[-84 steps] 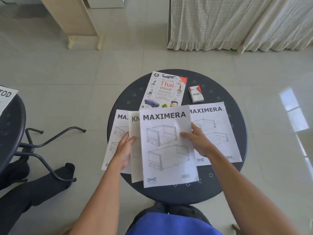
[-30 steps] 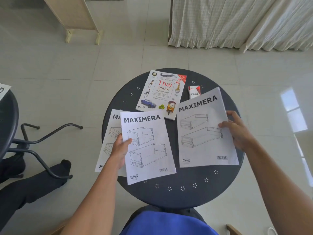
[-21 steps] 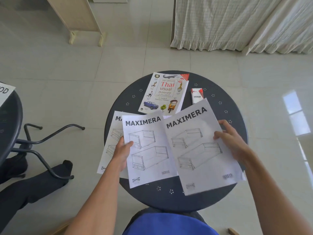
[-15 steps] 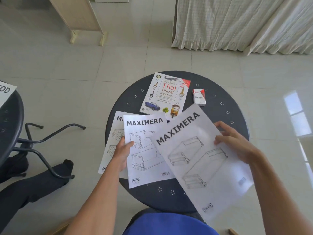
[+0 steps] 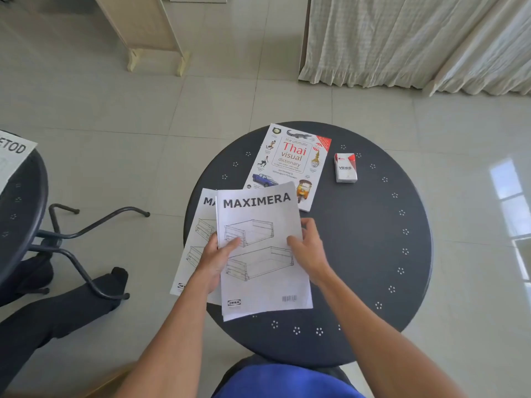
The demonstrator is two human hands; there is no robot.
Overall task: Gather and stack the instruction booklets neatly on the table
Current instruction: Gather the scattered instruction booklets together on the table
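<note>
Head-camera view looking down on a round dark table (image 5: 373, 254) with small perforated flower patterns along its rim. A white instruction booklet titled MAXIMERA (image 5: 260, 251), printed with two line drawings of drawer frames, a logo and a barcode, lay uppermost on the left half of the table, its near edge close to the table's near rim. A thin offset strip of white page showed along its bottom and right edges, so at least one more booklet lay directly under it. The left hand (image 5: 215, 259) gripped the booklet's left edge, the thumb pressed on the cover and the fingers hidden beneath. The right hand (image 5: 309, 251) held the right edge, its thumb lying on the cover and its curled fingers along the margin; whether these fingers reached under the pages could not be told. A lower booklet (image 5: 195, 242), showing only the letters "MA", projected to the left from under the top one and overhung the table's left rim. At the far side lay a Thai visual dictionary (image 5: 290, 159), its near corner covered by the top booklet, and just right of it, apart, a small red-and-white VESS pack (image 5: 345, 168). At the left edge of the view stood a second dark table (image 5: 26, 214) bearing a partly visible sheet (image 5: 13, 156).
</note>
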